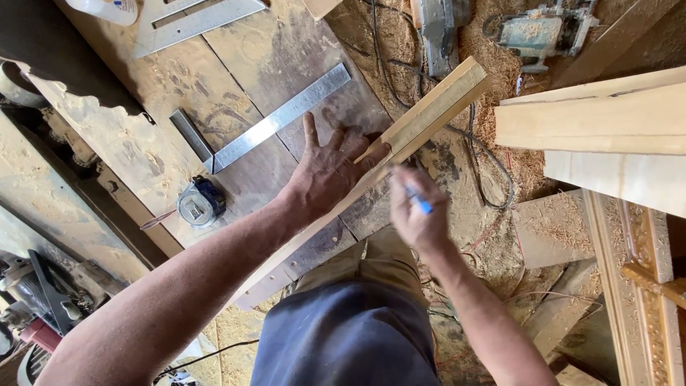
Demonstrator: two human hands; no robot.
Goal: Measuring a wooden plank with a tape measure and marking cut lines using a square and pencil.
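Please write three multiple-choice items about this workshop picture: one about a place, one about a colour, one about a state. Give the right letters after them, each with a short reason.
1. Where does the small round tape measure lie?
A. on the dusty wooden workbench, near the corner of the flat metal carpenter's square
B. on the sawdust floor
C. in the right hand

2. What colour is the pen in the right hand?
A. red
B. blue
C. green

3. How is the left hand placed?
A. closed in a fist
B. hanging free of everything
C. fingers spread, pressed flat on the long pale wooden strip

Right letters:
1. A, the tape measure rests on the bench top just below the square's corner.
2. B, a blue barrel shows between the fingers.
3. C, the open palm lies on the strip with the fingers splayed.
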